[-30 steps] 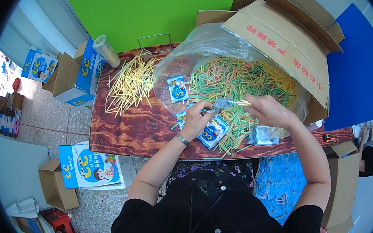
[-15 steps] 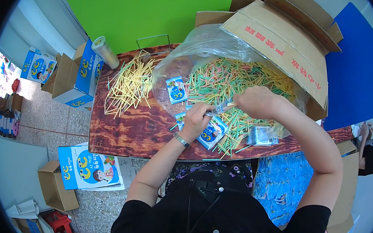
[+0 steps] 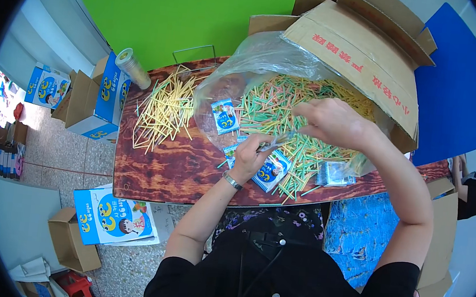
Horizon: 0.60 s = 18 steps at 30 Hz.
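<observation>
My left hand (image 3: 250,152), with a watch on its wrist, is closed on a small clear-and-blue plastic packet (image 3: 277,141) held above the table's front half. Just to its right hovers my right hand (image 3: 332,122), thumb and fingertips apart, with nothing visible between them. Beneath both hands spreads a heap of thin pink, green and yellow sticks (image 3: 274,97) on a clear plastic bag (image 3: 258,53). Blue-and-white packets lie around: one (image 3: 225,116) left of the heap, another (image 3: 272,172) beneath my left hand. A clear, blue-edged packet (image 3: 336,174) rests at the front right.
A large cardboard box (image 3: 361,57) lies on its side behind the heap. Loose yellow sticks (image 3: 167,107) form a pile at the table's left, beside a clear cylinder (image 3: 134,68). Blue-and-white cartons (image 3: 105,95) stand left of the table (image 3: 156,169). Another person (image 3: 474,191) is at far right.
My right hand has lifted off the packet's mouth and moved slightly up and right, its fingertips parting. My left hand keeps the packet in nearly the same place.
</observation>
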Tool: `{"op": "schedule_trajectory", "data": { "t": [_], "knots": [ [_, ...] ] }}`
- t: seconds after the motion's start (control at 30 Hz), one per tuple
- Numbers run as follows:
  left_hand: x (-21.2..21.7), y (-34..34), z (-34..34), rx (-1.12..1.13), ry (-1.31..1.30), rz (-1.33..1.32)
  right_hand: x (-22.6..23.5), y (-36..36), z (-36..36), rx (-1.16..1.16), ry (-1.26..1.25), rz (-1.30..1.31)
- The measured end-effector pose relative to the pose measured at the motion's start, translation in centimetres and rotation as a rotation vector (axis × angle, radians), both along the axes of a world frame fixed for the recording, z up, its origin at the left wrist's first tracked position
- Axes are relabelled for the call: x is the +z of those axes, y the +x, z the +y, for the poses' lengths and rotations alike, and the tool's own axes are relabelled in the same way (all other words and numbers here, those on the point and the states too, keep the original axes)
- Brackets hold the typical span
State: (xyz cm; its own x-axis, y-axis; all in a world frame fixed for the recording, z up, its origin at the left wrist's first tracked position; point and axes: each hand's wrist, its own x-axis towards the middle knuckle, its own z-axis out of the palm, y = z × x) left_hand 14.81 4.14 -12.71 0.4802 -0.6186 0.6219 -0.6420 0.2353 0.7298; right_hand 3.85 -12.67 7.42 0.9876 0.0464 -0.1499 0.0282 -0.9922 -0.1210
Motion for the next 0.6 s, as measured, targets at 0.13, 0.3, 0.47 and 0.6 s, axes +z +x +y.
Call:
{"op": "schedule_trajectory", "data": {
  "t": [0.13,0.3,0.47,0.6],
  "knots": [
    [-0.9,0.5,0.7,-0.059,-0.082,-0.059,-5.0,-1.9,-2.4,-0.137,0.065,-0.099],
    [-0.2,0.3,1.5,-0.084,-0.156,-0.171,-13.2,-2.6,-3.1,-0.377,-0.034,-0.040],
    [-0.1,0.2,1.6,-0.096,-0.157,-0.222,-18.2,-1.3,-3.6,-0.510,0.023,-0.202],
    [-0.2,0.3,1.7,-0.101,-0.153,-0.227,-18.0,-1.6,-4.6,-0.539,0.062,-0.151]
  ]
}}
